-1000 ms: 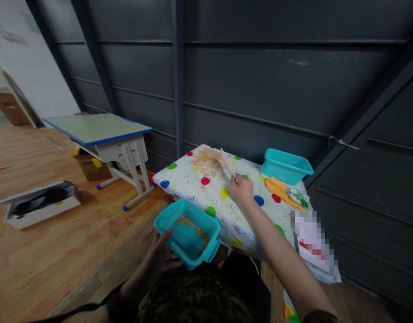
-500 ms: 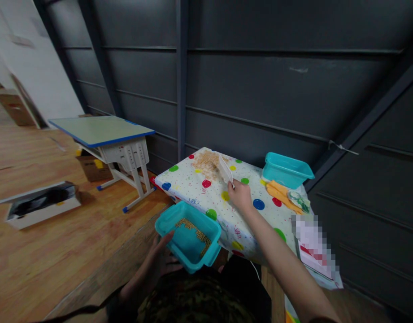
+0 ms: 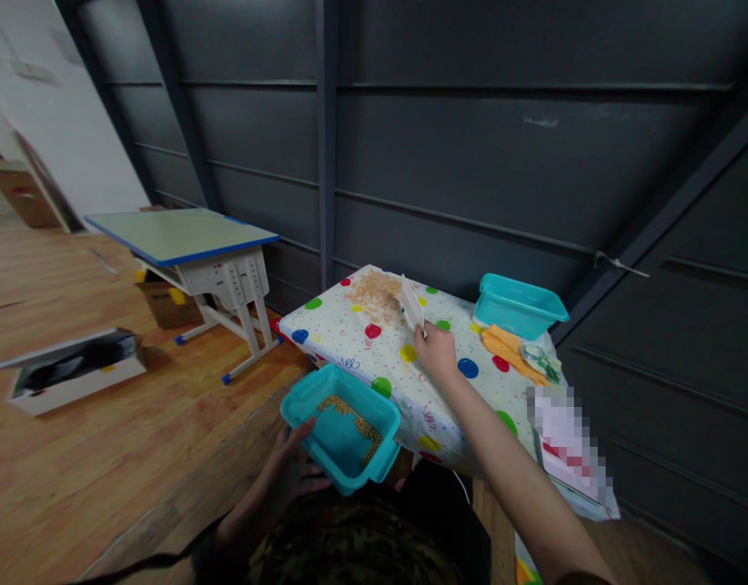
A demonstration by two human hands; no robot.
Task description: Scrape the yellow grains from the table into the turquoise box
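Observation:
My left hand (image 3: 297, 463) grips the near left wall of a turquoise plastic basin (image 3: 343, 439), thumb over the rim. Inside lie round tan beans (image 3: 358, 418), gathered along the far and right parts of its floor. My right hand (image 3: 436, 349) is closed around the handle of a white slotted plastic scoop (image 3: 412, 305), held above the dotted tablecloth. Just left of the scoop, a pile of tan beans mixed with fine crumbs (image 3: 377, 294) is spread at the table's far left corner.
A second turquoise basin (image 3: 520, 307) stands at the table's far right. Beside it lie an orange cloth (image 3: 511, 353) and a green-and-white packet (image 3: 541, 361). A blurred-out sheet (image 3: 568, 455) is at the right edge. Left stand a school desk (image 3: 191, 236) and an open white box (image 3: 81, 374).
My right hand and the white slotted scoop have shifted slightly right, away from the pile. The left hand and its basin have stayed put.

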